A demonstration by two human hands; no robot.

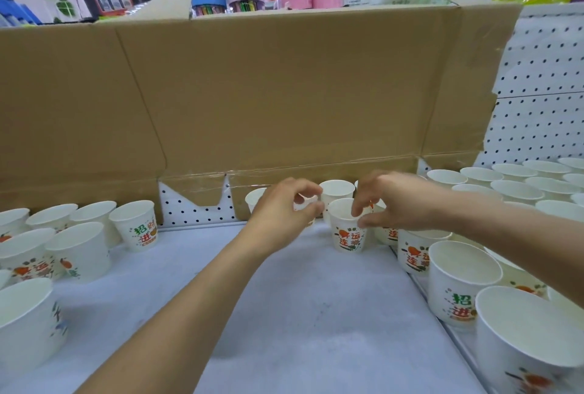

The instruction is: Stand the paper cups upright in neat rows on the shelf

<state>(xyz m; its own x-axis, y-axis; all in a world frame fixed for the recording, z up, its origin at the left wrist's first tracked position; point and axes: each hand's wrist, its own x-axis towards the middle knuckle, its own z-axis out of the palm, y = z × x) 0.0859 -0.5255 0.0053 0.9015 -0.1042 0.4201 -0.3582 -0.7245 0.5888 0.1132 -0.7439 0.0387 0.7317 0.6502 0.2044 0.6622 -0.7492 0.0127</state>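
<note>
White paper cups with orange and green print stand upright on the pale shelf (284,314). My left hand (281,213) is curled round a cup (305,200) at the back of the shelf; most of that cup is hidden by the fingers. My right hand (395,204) pinches the rim of another upright cup (346,232) just to the right, thumb outside and a finger inside. Two more cups (336,191) stand behind, against the cardboard.
Groups of upright cups fill the left side (79,248) and the right side (461,283) of the shelf. A tall cardboard sheet (284,93) leans along the back. White pegboard (537,93) shows at right. Toys and packets sit above.
</note>
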